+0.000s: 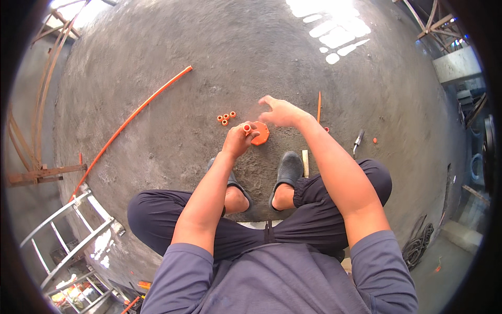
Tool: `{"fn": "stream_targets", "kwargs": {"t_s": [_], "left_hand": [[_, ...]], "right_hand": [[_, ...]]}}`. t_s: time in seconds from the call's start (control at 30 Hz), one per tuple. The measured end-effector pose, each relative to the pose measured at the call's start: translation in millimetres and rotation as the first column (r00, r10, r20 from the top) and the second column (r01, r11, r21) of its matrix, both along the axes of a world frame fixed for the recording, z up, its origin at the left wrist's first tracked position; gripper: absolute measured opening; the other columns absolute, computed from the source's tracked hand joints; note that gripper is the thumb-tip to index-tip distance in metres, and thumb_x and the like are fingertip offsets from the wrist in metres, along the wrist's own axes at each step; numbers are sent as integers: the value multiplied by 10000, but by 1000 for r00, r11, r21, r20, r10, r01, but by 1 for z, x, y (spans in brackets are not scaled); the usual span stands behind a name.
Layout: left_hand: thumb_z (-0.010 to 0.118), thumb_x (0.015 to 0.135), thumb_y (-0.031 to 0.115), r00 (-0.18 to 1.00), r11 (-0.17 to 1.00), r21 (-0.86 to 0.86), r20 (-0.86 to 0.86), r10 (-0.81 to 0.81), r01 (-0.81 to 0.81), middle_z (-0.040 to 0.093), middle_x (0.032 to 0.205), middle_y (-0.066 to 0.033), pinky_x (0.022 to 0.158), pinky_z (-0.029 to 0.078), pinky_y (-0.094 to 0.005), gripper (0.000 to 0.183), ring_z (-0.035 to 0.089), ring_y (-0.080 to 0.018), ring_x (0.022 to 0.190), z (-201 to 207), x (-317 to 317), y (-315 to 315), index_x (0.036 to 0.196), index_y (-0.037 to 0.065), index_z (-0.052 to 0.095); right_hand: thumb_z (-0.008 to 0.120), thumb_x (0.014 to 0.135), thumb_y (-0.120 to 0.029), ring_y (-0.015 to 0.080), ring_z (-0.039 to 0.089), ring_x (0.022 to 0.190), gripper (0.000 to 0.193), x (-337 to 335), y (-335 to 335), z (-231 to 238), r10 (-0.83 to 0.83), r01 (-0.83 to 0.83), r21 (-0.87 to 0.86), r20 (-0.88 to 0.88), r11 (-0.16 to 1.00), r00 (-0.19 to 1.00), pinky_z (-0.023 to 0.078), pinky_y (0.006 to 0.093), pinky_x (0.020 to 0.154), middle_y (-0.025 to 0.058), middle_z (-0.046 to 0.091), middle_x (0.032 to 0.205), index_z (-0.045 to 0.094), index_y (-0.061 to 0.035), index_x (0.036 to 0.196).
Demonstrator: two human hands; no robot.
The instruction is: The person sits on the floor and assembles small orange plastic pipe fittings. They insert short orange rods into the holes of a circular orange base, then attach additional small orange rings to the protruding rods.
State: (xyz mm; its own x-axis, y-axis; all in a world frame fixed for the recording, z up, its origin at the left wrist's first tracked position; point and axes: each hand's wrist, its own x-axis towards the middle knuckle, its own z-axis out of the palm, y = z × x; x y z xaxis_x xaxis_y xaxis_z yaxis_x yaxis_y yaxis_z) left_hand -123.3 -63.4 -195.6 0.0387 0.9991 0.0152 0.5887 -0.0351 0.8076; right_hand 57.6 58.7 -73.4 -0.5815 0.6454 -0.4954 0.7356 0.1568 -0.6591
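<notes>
Floor (157,152), left hand (237,141) round fitting (247,127), right (284,112) half-spread

Small orange tubular fitting (247,127), round open end facing up, held in left hand (239,140). Flat-faced, many-sided orange piece (262,135) just right of fitting, partly hidden; contact unclear.

A pale ladder (77,253) shows at lower left, near a brown timber (47,174). Dark cable (417,250) lies coiled at lower right; sunlight patches the grey floor (157,42) far ahead.
</notes>
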Motion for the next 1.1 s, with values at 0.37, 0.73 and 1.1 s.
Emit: {"fn": "stream_targets", "kwargs": {"t_s": [0.37,0.73,1.1], "left_hand": [[752,942,152,993,992,-50,21,-113,114,765,1002,-135,787,576,-400,188,744,-300,907,5,-4,1,1083,51,680],[746,955,128,987,987,-17,-16,-162,162,763,1012,-121,763,576,-356,183,750,-251,884,14,-3,3,1110,55,680],[733,951,90,972,967,-99,33,-232,234,768,1054,-118,804,587,-378,170,753,-284,944,22,-4,9,1101,51,663]], "right_hand": [[570,964,-185,329,649,1241,698,-7,-106,-163,223,-260,-2,518,966,826,512,492,1005,162,583,1411,347,-311,1614],[522,986,-205,312,665,1210,660,-22,-112,-183,175,-218,40,467,975,867,489,511,996,135,632,1347,334,-262,1617],[532,993,-231,308,689,1173,669,-17,-109,-181,165,-225,59,509,973,845,504,517,960,115,644,1335,327,-275,1628]]}}
